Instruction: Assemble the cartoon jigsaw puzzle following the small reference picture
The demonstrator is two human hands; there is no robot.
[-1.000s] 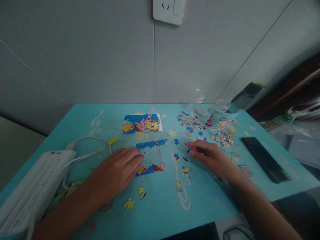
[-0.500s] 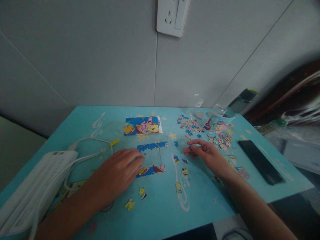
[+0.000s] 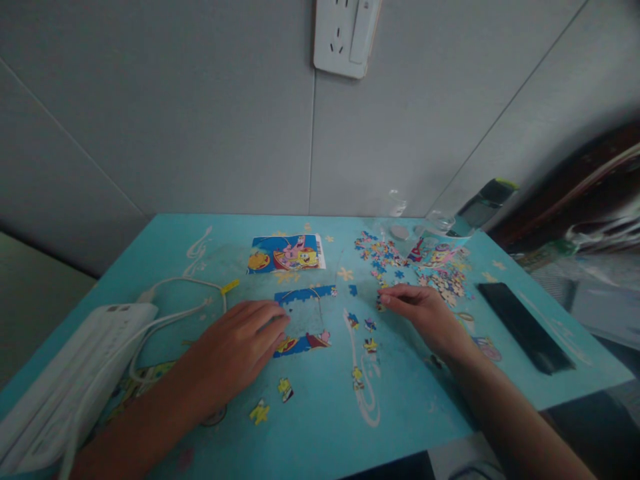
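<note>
My left hand [image 3: 253, 333] lies on the table over the left edge of a partly joined jigsaw puzzle [image 3: 307, 292], its fingers stretched out and holding nothing. The puzzle has a blue top strip and a bottom strip with cartoon figures, with bare table between them. To the right of it, my right hand [image 3: 413, 307] pinches a small puzzle piece [image 3: 381, 301] between thumb and forefinger. A blue loose piece [image 3: 353, 291] and several others lie between the hands. Two yellow pieces [image 3: 285, 389] are nearer to me. Behind the puzzle is the picture card [image 3: 287, 253].
A pile of puzzle pieces [image 3: 445, 280] lies at the right, by a clear plastic tub [image 3: 437, 243] with a cartoon label. A white power strip [image 3: 75, 373] with cables stands at the left. A black flat bar [image 3: 525, 327] lies along the right side. The wall rises behind the table.
My right hand's fingers have closed into a pinch, and the piece now shows at their tips. My left hand has stayed in place. The view has shifted very slightly.
</note>
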